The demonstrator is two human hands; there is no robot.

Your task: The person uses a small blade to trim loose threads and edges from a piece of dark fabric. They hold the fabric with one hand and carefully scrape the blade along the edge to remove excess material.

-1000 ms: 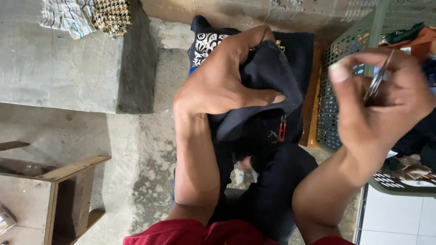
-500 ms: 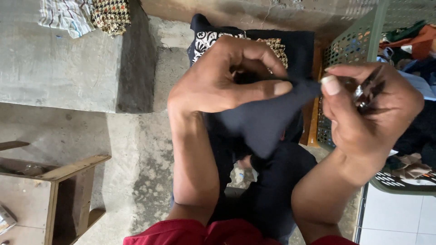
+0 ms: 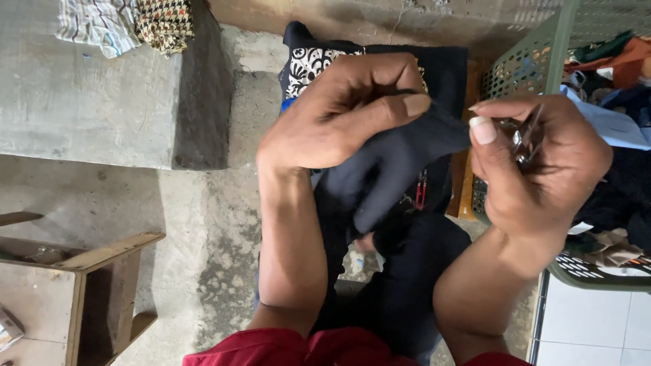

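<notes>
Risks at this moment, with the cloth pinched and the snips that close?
1. The small metal snips in the right hand sit close to the left hand thumb, so a nick seems possible.
2. The dark cloth is bunched, so extra layers might get cut.

Green plastic laundry basket (image 3: 522, 64) of clothes, wooden stool (image 3: 102, 285), patterned cloths (image 3: 129, 24) on concrete ledge (image 3: 81, 102)

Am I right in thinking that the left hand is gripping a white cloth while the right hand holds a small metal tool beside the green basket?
Not quite: the cloth in the left hand is dark navy, not white, as the head view shows. The right hand does hold a small metal tool beside the green basket.
</notes>
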